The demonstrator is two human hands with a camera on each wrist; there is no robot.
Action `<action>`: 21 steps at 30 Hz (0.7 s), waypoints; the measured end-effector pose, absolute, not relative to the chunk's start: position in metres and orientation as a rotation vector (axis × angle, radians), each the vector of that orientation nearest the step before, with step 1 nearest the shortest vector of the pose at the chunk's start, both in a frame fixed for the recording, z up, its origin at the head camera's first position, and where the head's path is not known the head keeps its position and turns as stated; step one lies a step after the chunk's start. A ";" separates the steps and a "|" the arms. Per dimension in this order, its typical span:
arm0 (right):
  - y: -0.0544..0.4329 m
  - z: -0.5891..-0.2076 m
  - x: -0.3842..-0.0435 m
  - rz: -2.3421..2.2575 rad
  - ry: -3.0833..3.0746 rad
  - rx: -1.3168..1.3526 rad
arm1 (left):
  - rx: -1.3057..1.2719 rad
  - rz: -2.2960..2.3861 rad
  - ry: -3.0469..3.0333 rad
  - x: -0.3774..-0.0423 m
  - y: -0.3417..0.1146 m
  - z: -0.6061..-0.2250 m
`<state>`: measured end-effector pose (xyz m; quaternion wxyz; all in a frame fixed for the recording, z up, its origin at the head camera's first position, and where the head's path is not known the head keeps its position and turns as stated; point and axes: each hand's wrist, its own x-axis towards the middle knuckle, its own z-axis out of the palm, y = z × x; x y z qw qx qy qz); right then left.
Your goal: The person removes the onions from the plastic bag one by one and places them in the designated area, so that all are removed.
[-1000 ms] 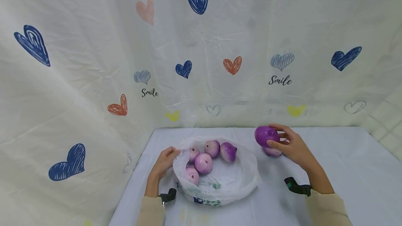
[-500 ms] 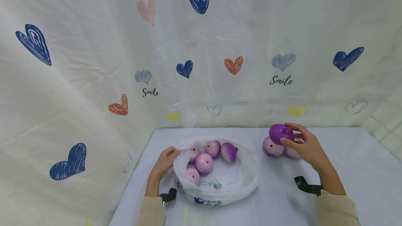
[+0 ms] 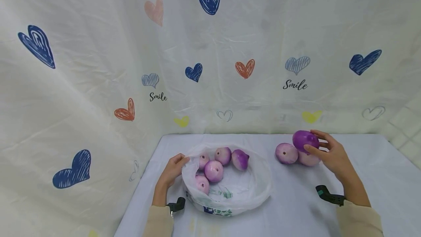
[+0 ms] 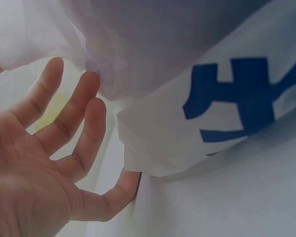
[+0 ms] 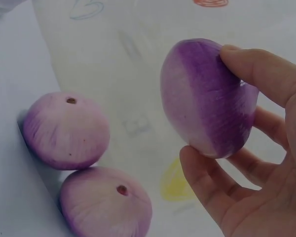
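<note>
My right hand point(image 3: 337, 155) holds a purple onion point(image 3: 305, 140) between thumb and fingers, raised above the table. In the right wrist view this onion point(image 5: 207, 96) is half pale, half deep purple. Just below it, two more onions point(image 3: 287, 153) sit side by side on the table, the right one point(image 3: 309, 158) partly hidden by the hand. At the left, my left hand point(image 3: 172, 169) grips the rim of a white plastic bag point(image 3: 245, 206). Its fingers point(image 4: 91, 133) lie against the bag's outside in the left wrist view. Several onions point(image 3: 213, 171) lie inside the bag.
A white cloth covers the table point(image 3: 289, 196). Behind it hangs a pale curtain point(image 3: 263, 28) printed with hearts and "Smile". Each wrist wears a black camera mount point(image 3: 330, 195).
My right hand has moved right with its onion, from near the bag to over the second loose onion, uncovering both loose onions. The left hand and bag have stayed in place.
</note>
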<state>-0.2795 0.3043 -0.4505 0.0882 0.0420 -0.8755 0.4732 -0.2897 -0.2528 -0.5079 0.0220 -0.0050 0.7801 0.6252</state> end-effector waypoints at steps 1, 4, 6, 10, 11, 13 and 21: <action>0.306 -0.451 -0.279 1.411 -2.604 0.117 | -0.016 1.938 2.416 -0.290 -0.253 -0.508; 0.311 -0.451 -0.279 1.409 -2.606 0.075 | -0.015 1.935 2.416 -0.290 -0.253 -0.508; 0.314 -0.452 -0.278 1.411 -2.610 0.042 | -0.015 1.933 2.419 -0.290 -0.252 -0.508; 0.321 -0.453 -0.277 1.404 -2.611 -0.017 | -0.019 1.933 2.423 -0.290 -0.252 -0.507; 0.322 -0.454 -0.276 1.407 -2.608 -0.025 | -0.022 1.931 2.426 -0.289 -0.252 -0.507; 0.324 -0.455 -0.277 1.408 -2.602 -0.039 | -0.028 1.932 2.428 -0.289 -0.252 -0.507; 0.334 -0.461 -0.278 1.459 -2.592 -0.132 | -0.029 1.933 2.434 -0.288 -0.251 -0.506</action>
